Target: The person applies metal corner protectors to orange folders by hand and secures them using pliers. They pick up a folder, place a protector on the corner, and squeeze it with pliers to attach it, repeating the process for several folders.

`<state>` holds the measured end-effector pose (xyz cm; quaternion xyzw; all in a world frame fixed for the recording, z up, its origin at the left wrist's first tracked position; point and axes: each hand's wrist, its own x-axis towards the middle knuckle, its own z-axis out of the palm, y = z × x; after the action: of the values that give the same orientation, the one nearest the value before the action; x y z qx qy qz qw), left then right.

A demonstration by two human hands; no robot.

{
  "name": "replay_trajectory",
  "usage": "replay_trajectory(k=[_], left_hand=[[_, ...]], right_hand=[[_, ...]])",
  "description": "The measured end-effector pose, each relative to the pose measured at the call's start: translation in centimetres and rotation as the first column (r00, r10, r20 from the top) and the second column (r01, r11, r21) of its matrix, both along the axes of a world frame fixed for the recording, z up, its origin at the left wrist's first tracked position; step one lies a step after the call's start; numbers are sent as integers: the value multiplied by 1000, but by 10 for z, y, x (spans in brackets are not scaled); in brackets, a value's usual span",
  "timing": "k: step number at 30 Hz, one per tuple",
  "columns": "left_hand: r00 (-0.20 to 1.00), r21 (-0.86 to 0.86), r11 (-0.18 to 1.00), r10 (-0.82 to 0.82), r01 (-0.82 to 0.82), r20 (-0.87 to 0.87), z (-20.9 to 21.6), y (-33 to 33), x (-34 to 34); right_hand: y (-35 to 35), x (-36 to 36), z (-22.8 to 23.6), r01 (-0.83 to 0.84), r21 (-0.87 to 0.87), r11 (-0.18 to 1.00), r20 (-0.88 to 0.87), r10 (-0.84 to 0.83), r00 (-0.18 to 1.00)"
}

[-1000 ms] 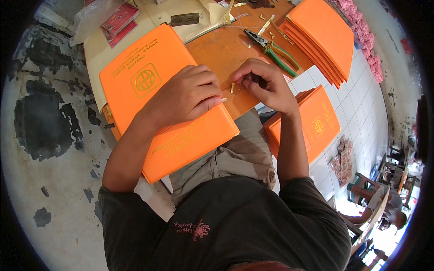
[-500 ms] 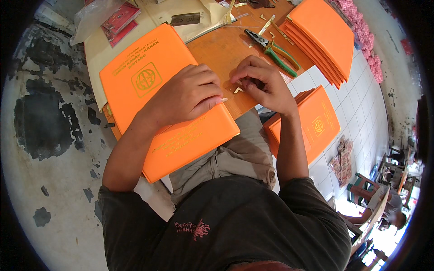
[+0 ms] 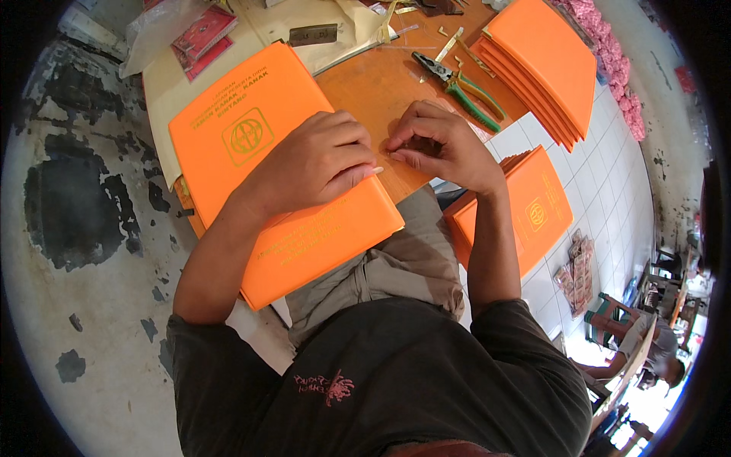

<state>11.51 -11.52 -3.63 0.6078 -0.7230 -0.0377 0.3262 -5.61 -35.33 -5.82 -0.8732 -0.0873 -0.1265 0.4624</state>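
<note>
A small binding workshop: stacked orange covers (image 3: 544,65), pliers (image 3: 457,87) on a wooden tabletop (image 3: 384,84), tiled floor (image 3: 601,183).

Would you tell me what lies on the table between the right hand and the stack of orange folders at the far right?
Green-handled pliers lie there, between the right hand and the folder stack, seen in the head view.

A bare strip of the brown wooden tabletop (image 3: 381,84) is lying open just beyond the two hands. The left hand (image 3: 316,164) is pressing on the large orange plastic folder cover (image 3: 251,145), which is blocking the whole left side. The right hand (image 3: 442,145) is closing off the near edge. Farther right, green-handled pliers (image 3: 461,87) and a stack of orange folders (image 3: 544,65) are standing in the way; red packets (image 3: 202,38) are crowding the far left.
</note>
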Motion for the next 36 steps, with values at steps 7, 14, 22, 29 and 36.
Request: replay_trajectory(k=[7, 14, 22, 29, 36], left_hand=[[1000, 2, 1000, -1, 1, -12, 0, -1, 0], [1000, 29, 1000, 6, -5, -18, 1, 0, 0], [996, 89, 996, -6, 14, -92, 3, 0, 6], [995, 86, 996, -28, 36, -96, 3, 1, 11], [996, 54, 997, -43, 48, -83, 1, -2, 14]], right_hand=[[2, 1, 6, 8, -88, 996, 35, -5, 999], [7, -1, 2, 125, 6, 992, -16, -125, 992], [9, -2, -15, 252, 229, 940, -53, -247, 968], [7, -5, -7, 266, 159, 951, -80, -256, 963], [3, -5, -19, 239, 346, 907, -51, -236, 970]])
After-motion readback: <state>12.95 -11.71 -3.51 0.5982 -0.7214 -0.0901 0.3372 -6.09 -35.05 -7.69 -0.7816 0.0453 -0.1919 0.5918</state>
